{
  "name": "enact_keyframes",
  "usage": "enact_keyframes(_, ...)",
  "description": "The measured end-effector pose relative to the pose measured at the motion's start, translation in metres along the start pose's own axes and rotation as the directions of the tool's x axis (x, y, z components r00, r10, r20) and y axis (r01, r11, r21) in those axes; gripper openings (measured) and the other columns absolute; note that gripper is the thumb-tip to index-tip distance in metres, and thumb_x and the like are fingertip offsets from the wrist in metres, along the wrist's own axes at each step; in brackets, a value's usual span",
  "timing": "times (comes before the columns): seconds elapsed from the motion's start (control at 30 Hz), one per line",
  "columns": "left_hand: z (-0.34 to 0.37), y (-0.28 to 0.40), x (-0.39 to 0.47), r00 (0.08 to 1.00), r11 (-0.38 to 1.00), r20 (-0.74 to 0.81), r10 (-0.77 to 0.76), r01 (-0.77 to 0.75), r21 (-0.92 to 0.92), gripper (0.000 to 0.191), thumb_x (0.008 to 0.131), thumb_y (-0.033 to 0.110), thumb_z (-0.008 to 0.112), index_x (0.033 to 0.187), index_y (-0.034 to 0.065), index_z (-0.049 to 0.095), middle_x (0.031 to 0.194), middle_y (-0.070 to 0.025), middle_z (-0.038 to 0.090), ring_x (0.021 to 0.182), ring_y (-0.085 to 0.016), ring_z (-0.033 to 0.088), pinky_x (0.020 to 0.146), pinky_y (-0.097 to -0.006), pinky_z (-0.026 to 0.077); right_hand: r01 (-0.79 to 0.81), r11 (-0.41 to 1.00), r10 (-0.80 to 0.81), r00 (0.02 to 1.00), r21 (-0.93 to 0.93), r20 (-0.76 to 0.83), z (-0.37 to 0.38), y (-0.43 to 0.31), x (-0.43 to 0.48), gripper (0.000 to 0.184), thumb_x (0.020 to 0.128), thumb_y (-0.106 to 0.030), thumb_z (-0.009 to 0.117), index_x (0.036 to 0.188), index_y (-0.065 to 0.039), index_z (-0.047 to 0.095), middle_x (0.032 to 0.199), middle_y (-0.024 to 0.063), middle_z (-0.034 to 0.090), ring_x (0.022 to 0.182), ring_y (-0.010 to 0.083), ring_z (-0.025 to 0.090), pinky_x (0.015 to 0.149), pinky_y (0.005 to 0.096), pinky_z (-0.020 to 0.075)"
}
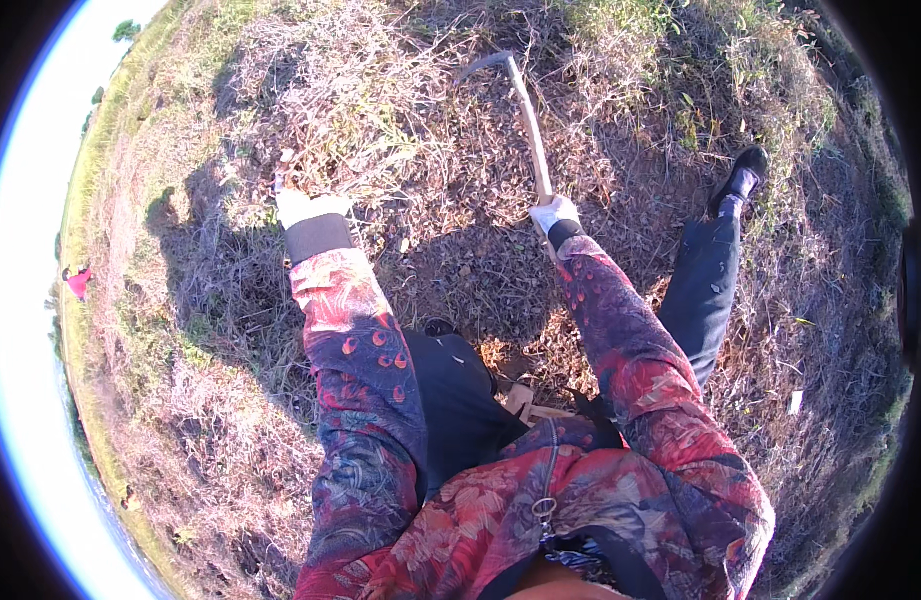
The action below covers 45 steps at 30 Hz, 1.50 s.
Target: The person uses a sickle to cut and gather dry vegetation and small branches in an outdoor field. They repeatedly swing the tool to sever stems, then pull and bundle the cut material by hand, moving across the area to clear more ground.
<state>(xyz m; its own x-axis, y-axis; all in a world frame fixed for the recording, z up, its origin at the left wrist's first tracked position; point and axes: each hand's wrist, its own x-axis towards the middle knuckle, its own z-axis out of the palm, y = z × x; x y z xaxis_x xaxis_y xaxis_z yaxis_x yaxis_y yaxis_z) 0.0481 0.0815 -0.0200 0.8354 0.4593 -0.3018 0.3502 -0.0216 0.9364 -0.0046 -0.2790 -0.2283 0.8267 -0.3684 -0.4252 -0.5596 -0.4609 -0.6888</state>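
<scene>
My right hand [556,214], in a white glove, is closed round the lower part of the wooden handle of a sickle [534,135]. Its curved metal blade lies over dry grass at the top, pointing left. My left hand [310,204], also in a white glove, is at a clump of dry plant stems [348,161] on the left. The glove is overexposed and its fingers cannot be made out, so whether it grips any stems is unclear. Leaf litter and cut-looking dry stalks cover the ground between the two hands.
My right leg stretches out to a black shoe [747,169]; the other leg is bent beneath me. Wooden pieces [520,399], perhaps a low seat, show under my body. A person in red [78,283] is far off at the left. A white scrap [796,402] lies at right.
</scene>
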Motion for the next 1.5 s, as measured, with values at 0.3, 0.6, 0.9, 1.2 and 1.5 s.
enact_keyframes(0.3,0.001,0.036,-0.034,1.000,0.699,-0.002,0.017,-0.014,-0.715,0.072,0.081,0.058,0.047,0.134,0.0090,0.043,0.140,-0.0142,0.042,0.128,-0.033,0.038,0.109,-0.0536,0.021,-0.208,0.978,0.204,0.960,-0.001,0.192,0.032,0.091,-0.101,0.045,0.075,-0.032,0.066,0.104,0.001,0.058,0.089,0.0214,0.068,0.082,0.0325,0.068,0.074,0.0406,0.0542)
enact_keyframes(0.6,-0.006,0.046,-0.047,1.000,0.611,-0.026,0.015,-0.030,-0.791,0.054,0.082,0.053,0.048,0.118,0.0154,0.060,0.127,-0.0084,0.057,0.119,-0.034,0.049,0.101,-0.0673,0.026,-0.196,0.978,0.167,0.945,0.078,0.279,-0.010,0.105,-0.153,0.048,0.071,-0.033,0.070,0.103,0.002,0.060,0.078,0.0180,0.068,0.071,0.0288,0.069,0.065,0.0376,0.0547)
enact_keyframes(0.9,-0.020,0.053,-0.053,0.995,0.623,-0.101,-0.017,-0.068,-0.779,0.055,0.082,0.054,0.047,0.120,0.0160,0.059,0.129,-0.0081,0.056,0.120,-0.034,0.048,0.101,-0.0669,0.026,0.014,1.000,-0.014,1.000,-0.014,-0.007,0.040,-0.039,-0.005,0.037,0.072,-0.025,0.071,0.097,-0.001,0.059,0.084,0.0169,0.068,0.078,0.0292,0.069,0.067,0.0380,0.0552)
enact_keyframes(1.2,-0.022,0.055,-0.067,0.988,0.624,-0.142,-0.056,-0.076,-0.778,0.056,0.083,0.055,0.046,0.122,0.0166,0.058,0.131,-0.0078,0.054,0.122,-0.034,0.047,0.101,-0.0666,0.026,-0.033,0.991,0.050,0.990,-0.126,0.134,0.036,0.074,-0.117,0.048,0.073,-0.029,0.066,0.107,0.003,0.053,0.082,0.0203,0.066,0.070,0.0301,0.068,0.064,0.0389,0.0554)
enact_keyframes(1.5,-0.029,0.059,-0.068,0.985,0.635,-0.169,-0.027,-0.114,-0.764,0.057,0.084,0.056,0.045,0.124,0.0172,0.057,0.133,-0.0074,0.053,0.123,-0.034,0.045,0.102,-0.0662,0.027,-0.009,0.997,0.032,0.960,-0.082,0.277,-0.019,0.109,-0.180,0.060,0.071,-0.031,0.068,0.121,0.000,0.053,0.094,0.0209,0.067,0.085,0.0320,0.067,0.076,0.0383,0.0521)
